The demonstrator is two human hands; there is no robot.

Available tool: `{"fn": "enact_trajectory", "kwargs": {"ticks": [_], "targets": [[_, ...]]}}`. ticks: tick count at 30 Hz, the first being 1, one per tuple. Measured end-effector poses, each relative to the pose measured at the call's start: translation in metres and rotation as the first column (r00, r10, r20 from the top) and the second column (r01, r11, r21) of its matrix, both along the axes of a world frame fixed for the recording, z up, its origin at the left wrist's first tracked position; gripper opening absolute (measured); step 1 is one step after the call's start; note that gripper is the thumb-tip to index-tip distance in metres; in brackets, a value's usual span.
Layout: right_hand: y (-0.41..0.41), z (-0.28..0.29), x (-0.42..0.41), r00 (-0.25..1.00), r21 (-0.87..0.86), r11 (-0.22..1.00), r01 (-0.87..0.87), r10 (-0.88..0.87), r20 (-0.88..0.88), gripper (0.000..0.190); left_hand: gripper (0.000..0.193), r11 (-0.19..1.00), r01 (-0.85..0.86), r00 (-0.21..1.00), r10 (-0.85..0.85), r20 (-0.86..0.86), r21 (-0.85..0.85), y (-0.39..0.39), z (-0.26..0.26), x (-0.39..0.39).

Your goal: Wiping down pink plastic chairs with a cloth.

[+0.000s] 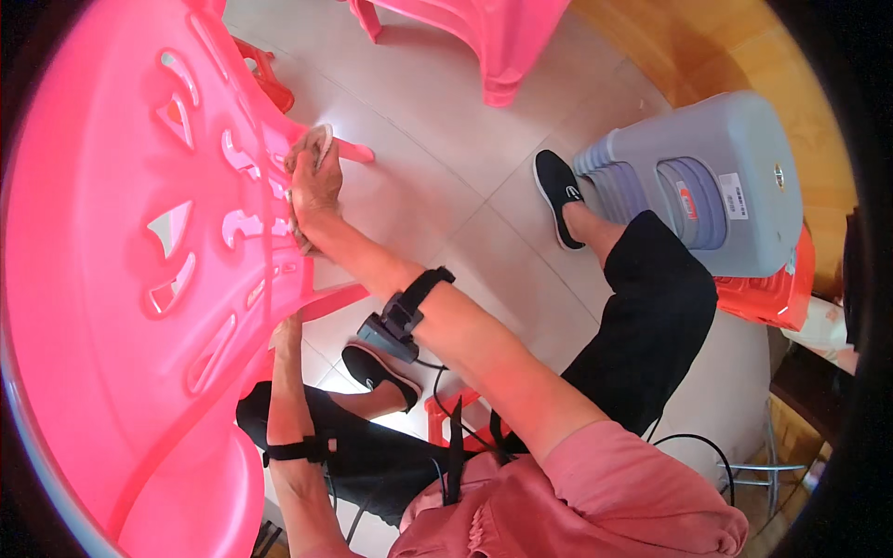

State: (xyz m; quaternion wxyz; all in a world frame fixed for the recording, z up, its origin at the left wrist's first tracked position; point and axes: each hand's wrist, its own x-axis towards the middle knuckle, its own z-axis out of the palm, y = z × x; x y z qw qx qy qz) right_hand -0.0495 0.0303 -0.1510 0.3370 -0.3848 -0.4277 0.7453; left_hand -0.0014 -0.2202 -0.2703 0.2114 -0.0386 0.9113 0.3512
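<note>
A large pink plastic chair [91,230] with cut-out slots fills the left side of the view. My right hand [316,183] grips a crumpled, light-coloured cloth [303,240] and presses it against the slotted part near the chair's edge. Lower down, my left forearm [289,390] reaches up behind the chair's edge. The chair hides my left hand, so what it touches cannot be seen.
Another pink plastic piece of furniture [502,42] stands at the top. A red stool [268,77] is partly behind the chair. Stacked grey plastic stools [760,153] stand at right, with a red plastic item [774,296] beside them. Cables [698,438] run near my body.
</note>
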Motion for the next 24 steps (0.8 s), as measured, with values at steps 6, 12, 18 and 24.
{"fn": "enact_trajectory", "kwargs": {"ticks": [6,12,18,24], "targets": [[-0.013,0.002,0.054,0.925,-0.138,0.929,-0.344,0.360,0.119,0.030,0.048,1.000,0.001,1.000,-0.001,-0.014,-0.003,0.001,0.000,-0.003],[-0.028,0.014,0.106,0.928,-0.072,0.928,-0.367,0.370,0.039,0.026,0.048,1.000,-0.004,1.000,0.004,-0.023,-0.005,-0.003,-0.002,-0.003],[-0.041,-0.017,0.128,0.940,-0.335,0.886,-0.321,0.342,0.006,0.037,0.048,1.000,0.021,0.999,-0.021,-0.028,0.016,0.014,-0.004,-0.002],[-0.019,-0.031,0.140,0.407,-0.065,0.446,-0.893,0.860,0.308,0.035,0.048,1.000,-0.007,1.000,0.007,-0.017,-0.003,-0.005,-0.008,0.003]]}}
